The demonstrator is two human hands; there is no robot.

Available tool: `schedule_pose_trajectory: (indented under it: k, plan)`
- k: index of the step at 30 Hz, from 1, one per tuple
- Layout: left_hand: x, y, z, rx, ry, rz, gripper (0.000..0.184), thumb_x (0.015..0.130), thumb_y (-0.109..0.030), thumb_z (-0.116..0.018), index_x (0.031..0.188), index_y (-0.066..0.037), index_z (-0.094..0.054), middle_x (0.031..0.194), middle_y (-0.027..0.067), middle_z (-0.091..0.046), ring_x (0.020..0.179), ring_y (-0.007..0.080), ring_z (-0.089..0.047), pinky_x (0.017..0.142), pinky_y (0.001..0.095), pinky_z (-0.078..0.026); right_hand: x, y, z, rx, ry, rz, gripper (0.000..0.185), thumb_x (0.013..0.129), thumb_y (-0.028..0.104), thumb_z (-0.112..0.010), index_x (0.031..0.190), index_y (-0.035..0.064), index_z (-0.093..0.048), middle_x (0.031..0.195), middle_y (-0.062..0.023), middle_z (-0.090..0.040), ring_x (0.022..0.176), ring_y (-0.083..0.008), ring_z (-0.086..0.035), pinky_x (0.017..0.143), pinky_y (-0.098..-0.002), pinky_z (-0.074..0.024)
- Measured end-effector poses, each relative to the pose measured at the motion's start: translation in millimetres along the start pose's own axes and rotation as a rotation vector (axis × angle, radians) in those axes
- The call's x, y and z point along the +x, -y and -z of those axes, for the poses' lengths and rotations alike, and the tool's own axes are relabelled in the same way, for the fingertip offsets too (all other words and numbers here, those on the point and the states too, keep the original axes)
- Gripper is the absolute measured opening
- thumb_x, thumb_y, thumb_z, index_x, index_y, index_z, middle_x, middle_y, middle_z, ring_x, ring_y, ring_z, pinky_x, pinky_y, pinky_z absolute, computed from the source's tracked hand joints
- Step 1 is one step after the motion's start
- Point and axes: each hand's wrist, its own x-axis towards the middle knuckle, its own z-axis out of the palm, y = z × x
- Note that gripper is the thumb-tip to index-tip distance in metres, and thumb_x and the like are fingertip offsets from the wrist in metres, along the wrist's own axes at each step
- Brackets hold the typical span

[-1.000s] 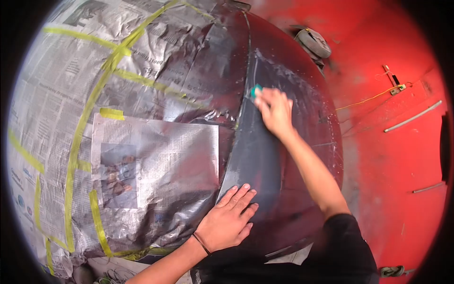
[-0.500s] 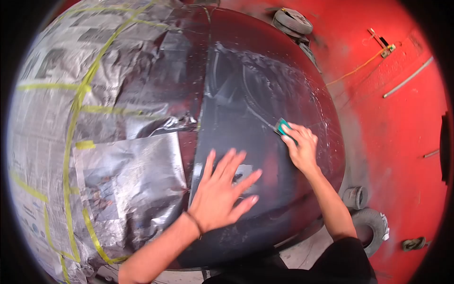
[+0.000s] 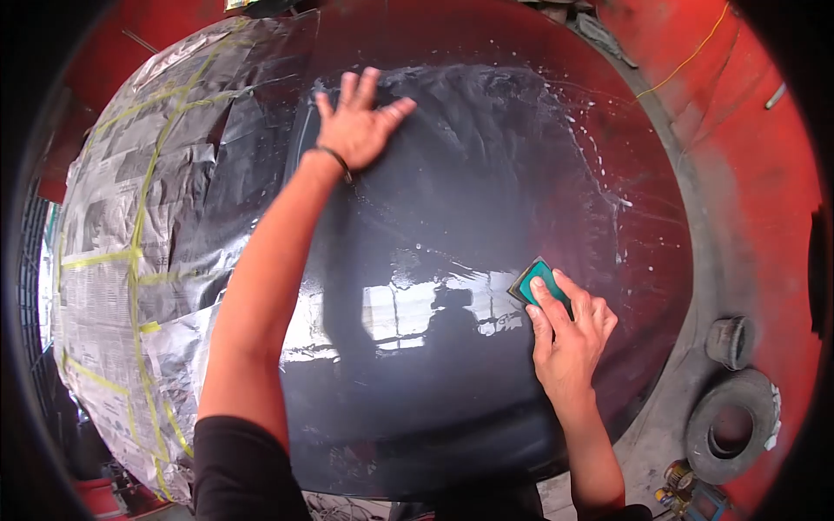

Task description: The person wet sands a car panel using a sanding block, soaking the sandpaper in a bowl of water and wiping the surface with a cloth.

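A wet, dark car panel fills the middle of the view, with whitish residue near its upper and right edges. My left hand is at the panel's upper left, fingers spread, holding nothing. Lower right, my right hand grips a green sanding block with a dark underside against the panel. Newspaper covers the surface on the left, held by yellow tape.
A tire and a grey cylindrical object are on the floor at the lower right. Beyond the panel's right edge is a red surface with a yellow cord above.
My left hand has moved up and forward across the panel. The block in my right hand is lower in view. The view has shifted, showing more of the panel and a bright reflection.
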Motion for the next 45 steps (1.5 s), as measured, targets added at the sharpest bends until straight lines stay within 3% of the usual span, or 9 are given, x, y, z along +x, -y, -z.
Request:
schedule_pose_trajectory:
  k: [3, 8, 13, 18, 23, 29, 35, 40, 45]
  plan:
    - [26, 35, -1, 0.007, 0.109, 0.175, 0.058, 0.12, -0.064, -0.03, 0.169, -0.046, -0.056, 0.194, 0.014, -0.004, 0.177, 0.0479, -0.003, 0.131, 0.0848, -0.006, 0, -4, -1, 0.036, -0.005, 0.011, 0.047, 0.095, 0.023, -0.089, 0.141, 0.027, -0.082, 0.148, -0.0028, -0.073, 0.107, -0.0256, -0.061, 0.105, -0.0468, -0.0406]
    - [-69, -50, 52, -0.226, 0.025, -0.283, 0.063, 0.119, -0.068, -0.03, 0.167, -0.041, -0.061, 0.193, 0.0164, -0.006, 0.177, 0.0457, -0.004, 0.134, 0.0801, -0.002, 3, -8, 0, 0.085, -0.009, 0.021, 0.049, 0.093, 0.021, -0.09, 0.14, 0.0271, -0.081, 0.147, -0.0037, -0.072, 0.108, -0.026, -0.061, 0.104, -0.047, -0.0408]
    - [-162, -118, 73, -0.418, 0.307, -0.739, 0.059, 0.117, -0.068, -0.038, 0.159, -0.041, -0.07, 0.192, 0.0176, -0.014, 0.178, 0.0448, -0.006, 0.135, 0.0759, 0.004, 4, -14, 3, 0.099, 0.029, 0.049, 0.055, 0.093, 0.024, -0.09, 0.146, 0.0284, -0.077, 0.147, -0.0052, -0.071, 0.107, -0.0268, -0.06, 0.102, -0.0485, -0.0413]
    - [-50, -48, 25, -0.177, 0.014, -0.282, 0.062, 0.118, -0.068, -0.033, 0.169, -0.043, -0.058, 0.193, 0.0168, -0.012, 0.177, 0.0468, -0.008, 0.133, 0.0812, -0.001, 4, -14, 0, 0.105, 0.014, 0.054, 0.055, 0.093, 0.022, -0.09, 0.146, 0.0284, -0.077, 0.146, -0.0061, -0.072, 0.106, -0.0269, -0.061, 0.101, -0.0486, -0.0414]
    - [24, 53, -4, 0.101, 0.049, 0.142, 0.061, 0.121, -0.061, -0.03, 0.173, -0.038, -0.052, 0.194, 0.0122, -0.006, 0.178, 0.0396, -0.003, 0.132, 0.0827, -0.005, 14, -17, 5, 0.091, 0.033, 0.121, 0.046, 0.094, 0.02, -0.088, 0.14, 0.0235, -0.082, 0.147, -0.0059, -0.073, 0.105, -0.0268, -0.062, 0.103, -0.0468, -0.0415]
    - [-129, 23, 52, -0.028, -0.078, 0.001, 0.06, 0.123, -0.052, -0.033, 0.176, -0.03, -0.05, 0.194, 0.0145, -0.008, 0.178, 0.0407, -0.004, 0.135, 0.0751, -0.001, 137, -44, -50, 0.076, -0.03, 0.26, 0.031, 0.101, 0.021, -0.08, 0.132, 0.0205, -0.085, 0.137, -0.0057, -0.076, 0.113, -0.0292, -0.066, 0.105, -0.0504, -0.0421]
    - [-352, -39, 115, -0.301, 0.251, 0.036, 0.066, 0.121, -0.055, -0.034, 0.175, -0.022, -0.05, 0.187, 0.0306, -0.021, 0.174, 0.055, -0.016, 0.137, 0.074, 0.002, 176, -46, -80, 0.105, -0.016, 0.239, 0.028, 0.103, 0.024, -0.079, 0.13, 0.0218, -0.087, 0.137, -0.007, -0.077, 0.117, -0.0304, -0.065, 0.107, -0.0506, -0.0425]
    - [-521, -78, 120, -0.45, 0.39, 0.09, 0.062, 0.121, -0.056, -0.04, 0.172, -0.024, -0.054, 0.185, 0.0252, -0.031, 0.173, 0.0523, -0.022, 0.131, 0.0851, -0.006, 114, -30, -39, 0.122, 0.112, 0.383, 0.033, 0.102, 0.023, -0.08, 0.134, 0.025, -0.086, 0.14, -0.0072, -0.076, 0.117, -0.03, -0.065, 0.108, -0.0505, -0.0419]
    - [-532, -85, 104, -0.381, 0.296, 0.095, 0.06, 0.12, -0.057, -0.039, 0.168, -0.027, -0.059, 0.183, 0.0215, -0.038, 0.173, 0.0469, -0.027, 0.131, 0.0844, -0.006, 277, -16, -136, 0.024, 0.071, 0.228, 0.029, 0.107, 0.028, -0.072, 0.131, 0.0229, -0.087, 0.136, -0.0112, -0.078, 0.119, -0.0346, -0.067, 0.107, -0.0531, -0.0456]
